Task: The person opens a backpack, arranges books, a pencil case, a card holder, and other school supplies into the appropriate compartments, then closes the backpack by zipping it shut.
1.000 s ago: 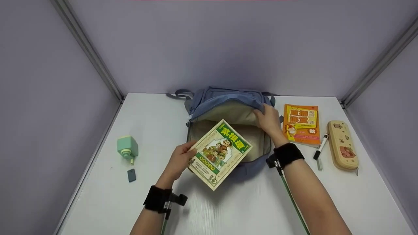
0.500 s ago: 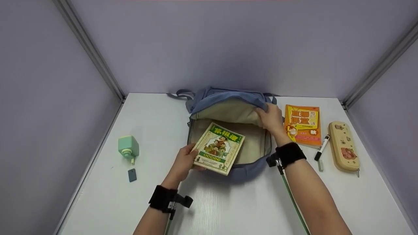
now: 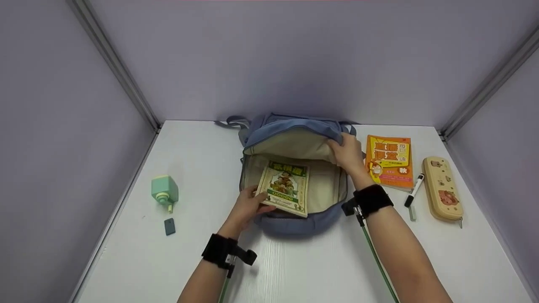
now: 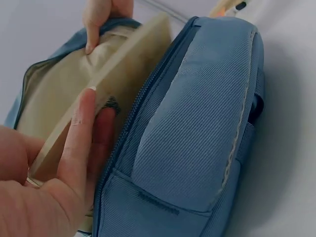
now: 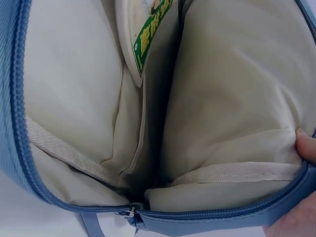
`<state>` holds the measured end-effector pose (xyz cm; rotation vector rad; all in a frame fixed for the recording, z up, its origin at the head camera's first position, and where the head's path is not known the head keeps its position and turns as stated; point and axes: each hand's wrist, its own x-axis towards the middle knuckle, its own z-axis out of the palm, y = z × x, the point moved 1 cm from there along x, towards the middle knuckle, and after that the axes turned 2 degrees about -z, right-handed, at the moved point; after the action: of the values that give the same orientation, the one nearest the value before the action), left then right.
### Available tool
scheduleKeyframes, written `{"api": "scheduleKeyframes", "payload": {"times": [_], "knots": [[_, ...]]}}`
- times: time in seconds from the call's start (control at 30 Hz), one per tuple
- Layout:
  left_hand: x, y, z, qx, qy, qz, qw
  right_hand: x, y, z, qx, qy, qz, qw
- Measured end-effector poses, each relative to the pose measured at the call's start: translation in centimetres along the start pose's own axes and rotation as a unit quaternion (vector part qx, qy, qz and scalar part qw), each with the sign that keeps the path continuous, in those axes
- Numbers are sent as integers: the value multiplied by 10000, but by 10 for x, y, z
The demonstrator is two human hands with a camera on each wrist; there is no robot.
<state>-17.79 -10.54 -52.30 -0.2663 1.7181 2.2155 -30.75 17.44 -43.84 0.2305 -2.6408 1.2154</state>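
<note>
A blue backpack (image 3: 290, 225) with a beige lining lies unzipped at the back of the white table. My left hand (image 3: 248, 206) grips the lower left edge of a green-and-cream book (image 3: 284, 187), which sits largely within the backpack's opening. In the left wrist view the thumb is on one side of the book (image 4: 103, 79) and the fingers are behind it, close to the zipper edge. My right hand (image 3: 347, 153) pinches the upper flap's rim at its right side and holds it up. The book's top corner (image 5: 143, 54) points down into the main compartment in the right wrist view.
Right of the backpack lie an orange book (image 3: 389, 162), a black-and-white marker (image 3: 414, 190), a small grey-green block (image 3: 412, 213) and a yellow pencil case (image 3: 443, 188). On the left are a mint-green pencil sharpener-like box (image 3: 164, 188) and a dark eraser-like block (image 3: 169, 226). Grey walls surround the table.
My left hand has carried the book forward into the backpack's opening, turning it from a diagonal slant to nearly straight. The right hand stays on the flap.
</note>
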Motion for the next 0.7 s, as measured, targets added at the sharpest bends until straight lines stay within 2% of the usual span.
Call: {"api": "scheduleKeyframes", "payload": {"times": [0.1,0.4,0.7], "knots": [[-5,0,-2,75,166,-81,9998,-1,0,1,20,41,-2,10000],[-15,3,-6,-133,302,191,9993,-2,1,2,-11,123,-76,9999],[-1,-1,-1,-42,352,61,9994,-1,3,2,58,76,21,10000]]}}
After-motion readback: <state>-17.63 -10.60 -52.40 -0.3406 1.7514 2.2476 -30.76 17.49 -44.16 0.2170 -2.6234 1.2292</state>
